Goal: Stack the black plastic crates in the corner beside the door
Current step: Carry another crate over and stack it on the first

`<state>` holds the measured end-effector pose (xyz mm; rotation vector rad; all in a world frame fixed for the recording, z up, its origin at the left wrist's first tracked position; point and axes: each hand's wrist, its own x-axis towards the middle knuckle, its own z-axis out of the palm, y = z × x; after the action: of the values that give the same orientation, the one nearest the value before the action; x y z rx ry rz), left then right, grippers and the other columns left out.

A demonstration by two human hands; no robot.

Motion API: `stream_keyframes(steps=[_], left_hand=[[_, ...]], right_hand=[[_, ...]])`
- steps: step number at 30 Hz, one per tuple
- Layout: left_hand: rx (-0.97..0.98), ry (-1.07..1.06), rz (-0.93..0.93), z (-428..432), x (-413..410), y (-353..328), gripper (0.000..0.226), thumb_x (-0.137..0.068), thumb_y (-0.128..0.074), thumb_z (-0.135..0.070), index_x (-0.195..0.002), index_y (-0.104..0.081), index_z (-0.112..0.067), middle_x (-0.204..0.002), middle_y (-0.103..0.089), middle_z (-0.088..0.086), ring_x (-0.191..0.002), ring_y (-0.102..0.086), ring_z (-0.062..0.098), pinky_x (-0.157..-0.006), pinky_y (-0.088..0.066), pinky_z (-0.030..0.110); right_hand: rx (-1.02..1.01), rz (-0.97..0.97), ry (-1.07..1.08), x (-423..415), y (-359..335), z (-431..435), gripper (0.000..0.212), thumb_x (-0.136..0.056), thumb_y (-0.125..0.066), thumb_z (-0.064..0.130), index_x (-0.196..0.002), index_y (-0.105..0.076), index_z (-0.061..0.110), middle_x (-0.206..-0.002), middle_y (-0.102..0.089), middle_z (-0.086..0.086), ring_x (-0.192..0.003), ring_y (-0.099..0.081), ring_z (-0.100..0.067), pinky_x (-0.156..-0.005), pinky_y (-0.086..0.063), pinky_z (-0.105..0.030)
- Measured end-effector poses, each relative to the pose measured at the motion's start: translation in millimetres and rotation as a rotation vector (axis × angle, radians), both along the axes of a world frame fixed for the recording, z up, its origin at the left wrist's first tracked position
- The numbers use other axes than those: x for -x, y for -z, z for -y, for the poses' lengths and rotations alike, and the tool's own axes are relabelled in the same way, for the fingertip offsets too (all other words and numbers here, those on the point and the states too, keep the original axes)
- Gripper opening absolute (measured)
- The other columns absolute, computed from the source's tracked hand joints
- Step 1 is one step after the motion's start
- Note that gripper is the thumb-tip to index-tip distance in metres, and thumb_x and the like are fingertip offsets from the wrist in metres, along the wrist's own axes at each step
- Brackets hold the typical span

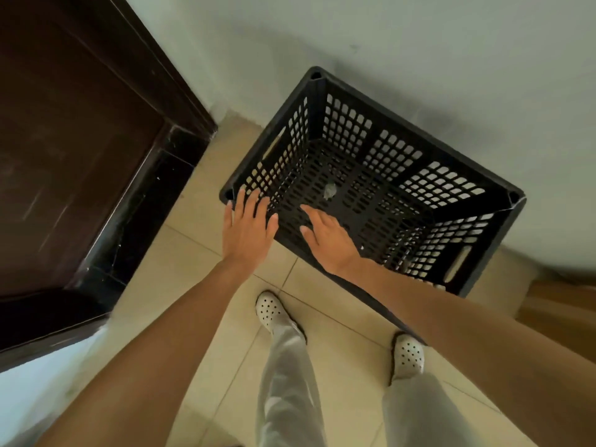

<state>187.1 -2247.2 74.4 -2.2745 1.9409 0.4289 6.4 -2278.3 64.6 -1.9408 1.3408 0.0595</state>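
Your two bare forearms (pixel 167 317) reach in from the bottom edge, nearest the lens. To your left stands a dark brown wooden door (pixel 64 140) in its dark frame, and a pale painted wall (pixel 419 43) runs across the top, meeting a beige tiled floor (pixel 193 246). The black plastic lattice crate (pixel 380 208) sits open side up in the corner just right of the door, its far side against the wall. Your light grey trousers (pixel 287 382) show below. Your left hand (pixel 248 227) lies flat with fingers straight and spread at the crate's near left corner, gripping nothing. Your right hand (pixel 325 240) is flat too, fingers extended over the near rim; you cannot tell whether it touches. White perforated clogs (pixel 269 309) stand on the tiles. A small grey scrap (pixel 329 191) lies on the crate's bottom.
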Motion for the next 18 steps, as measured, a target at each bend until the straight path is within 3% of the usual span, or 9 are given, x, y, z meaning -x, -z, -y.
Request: stream_keyframes(steps=[7,13,18], left_hand=[[0.000,0.250,-0.002,55,-65,26,0.070,-0.101,-0.024,-0.056,-0.158,0.002,-0.024,-0.166,0.009,0.006,-0.153,0.004,0.028,-0.121,-0.012,0.049],[0.025,0.243,-0.009,74,-65,35,0.074,-0.100,-0.020,-0.059,-0.158,0.001,-0.019,-0.166,0.006,0.006,-0.153,-0.001,0.030,-0.119,-0.017,0.054],[-0.004,0.265,-0.027,75,-68,33,0.068,-0.101,-0.012,-0.056,-0.158,0.000,-0.020,-0.166,0.006,0.007,-0.153,-0.003,0.030,-0.118,-0.022,0.056]], right_hand=[[0.052,-0.127,0.007,-75,19,-20,0.060,-0.100,-0.017,0.054,-0.152,-0.011,0.026,-0.151,-0.035,0.003,-0.135,-0.037,-0.020,-0.105,-0.040,-0.041],[0.211,-0.236,-0.014,-78,22,-22,0.063,-0.099,-0.019,0.054,-0.153,-0.018,0.021,-0.142,-0.048,0.001,-0.126,-0.048,-0.020,-0.097,-0.044,-0.037],[0.232,-0.265,-0.023,-79,22,-22,0.057,-0.099,-0.022,0.054,-0.141,-0.040,0.020,-0.132,-0.057,0.001,-0.119,-0.054,-0.021,-0.100,-0.042,-0.038]])
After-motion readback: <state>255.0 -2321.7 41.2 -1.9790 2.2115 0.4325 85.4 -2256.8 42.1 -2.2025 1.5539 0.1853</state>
